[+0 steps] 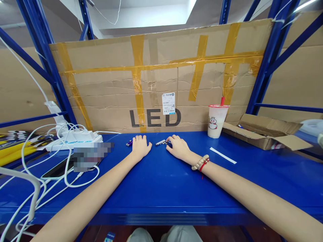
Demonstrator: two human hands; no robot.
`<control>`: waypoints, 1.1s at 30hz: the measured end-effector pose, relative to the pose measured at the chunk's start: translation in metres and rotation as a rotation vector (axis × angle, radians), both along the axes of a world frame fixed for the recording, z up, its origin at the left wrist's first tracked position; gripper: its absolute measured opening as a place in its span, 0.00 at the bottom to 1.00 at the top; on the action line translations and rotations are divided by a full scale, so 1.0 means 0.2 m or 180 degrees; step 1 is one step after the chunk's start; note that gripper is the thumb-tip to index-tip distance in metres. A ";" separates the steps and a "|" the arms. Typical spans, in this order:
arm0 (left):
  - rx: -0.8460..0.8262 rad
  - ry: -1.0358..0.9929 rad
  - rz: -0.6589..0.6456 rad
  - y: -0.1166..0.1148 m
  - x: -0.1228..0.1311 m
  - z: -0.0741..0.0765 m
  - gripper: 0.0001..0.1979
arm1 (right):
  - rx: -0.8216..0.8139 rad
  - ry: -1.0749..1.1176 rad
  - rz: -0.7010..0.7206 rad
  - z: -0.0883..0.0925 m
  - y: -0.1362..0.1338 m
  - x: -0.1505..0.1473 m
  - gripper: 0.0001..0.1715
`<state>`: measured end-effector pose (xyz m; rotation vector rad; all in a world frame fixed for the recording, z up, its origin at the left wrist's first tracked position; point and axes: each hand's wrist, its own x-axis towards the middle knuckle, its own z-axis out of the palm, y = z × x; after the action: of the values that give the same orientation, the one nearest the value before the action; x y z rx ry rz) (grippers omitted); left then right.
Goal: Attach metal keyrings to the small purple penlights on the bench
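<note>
Both my arms stretch forward over a blue table (161, 181). My left hand (140, 146) lies palm down with its fingers together and flat, its fingertips next to a small purple pen-shaped item (129, 143). My right hand (178, 146) rests on the table with its fingers curled down onto a small silver pen-shaped item (160, 142) with a key ring; whether it grips it is unclear. A bead bracelet and a red string circle my right wrist.
A taped cardboard sheet marked LED (156, 80) stands behind the table. A lidded drink cup with a red straw (216, 120) and an open cardboard box (264, 132) are at right. A white strip (223, 155) lies nearby. A power strip (75, 137), white cables and a phone (58, 168) are at left.
</note>
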<state>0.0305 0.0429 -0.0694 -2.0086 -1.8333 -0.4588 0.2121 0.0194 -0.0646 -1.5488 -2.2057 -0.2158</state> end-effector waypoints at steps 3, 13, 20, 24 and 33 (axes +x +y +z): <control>-0.0182 -0.0058 0.0230 0.00 0.00 0.00 0.23 | -0.0021 -0.0002 0.0008 0.00 0.00 0.00 0.13; -0.0090 -0.0183 0.0242 -0.02 0.01 0.01 0.19 | -0.0032 -0.0025 0.0013 0.00 0.00 0.00 0.13; -0.0043 -0.0364 -0.0189 0.01 -0.02 -0.02 0.14 | -0.0027 -0.0013 0.0035 0.00 0.01 0.00 0.13; -0.0085 -0.0362 -0.0669 0.02 -0.02 -0.02 0.15 | -0.0010 -0.0034 0.0032 -0.01 0.01 0.01 0.13; -0.0131 -0.0478 -0.0018 0.01 -0.01 -0.02 0.13 | -0.0068 -0.0018 0.0016 0.00 0.00 0.00 0.12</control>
<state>0.0282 0.0455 -0.0743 -2.0569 -1.9401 -0.5925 0.2127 0.0200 -0.0644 -1.5558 -2.2231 -0.1959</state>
